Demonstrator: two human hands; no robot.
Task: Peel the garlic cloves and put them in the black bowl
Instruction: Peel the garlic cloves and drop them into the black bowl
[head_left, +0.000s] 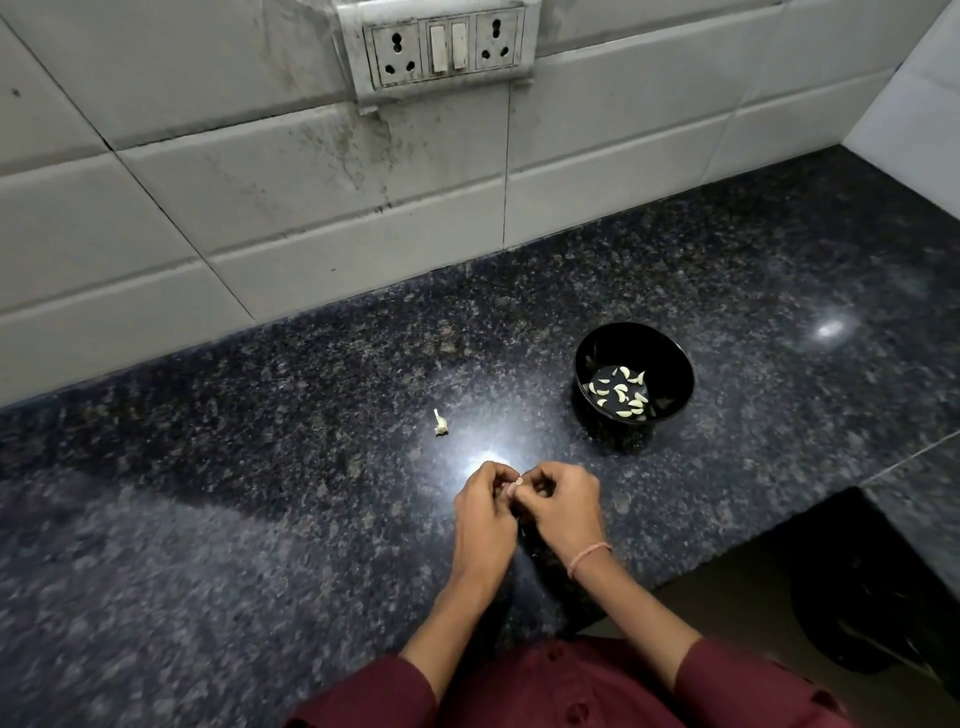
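Your left hand (483, 512) and right hand (563, 506) meet low over the dark speckled bench (260, 467), fingers curled inward. Together they pinch a small pale garlic clove (514, 484), which your fingertips mostly hide. The black bowl (670, 364) stands on the bench beyond your right hand, well apart from it, with a scatter of peeled cloves (623, 395) lying in its bottom. A garlic stem scrap (440, 422) lies alone on the bench beyond your left hand. A pink band (589, 558) circles your right wrist.
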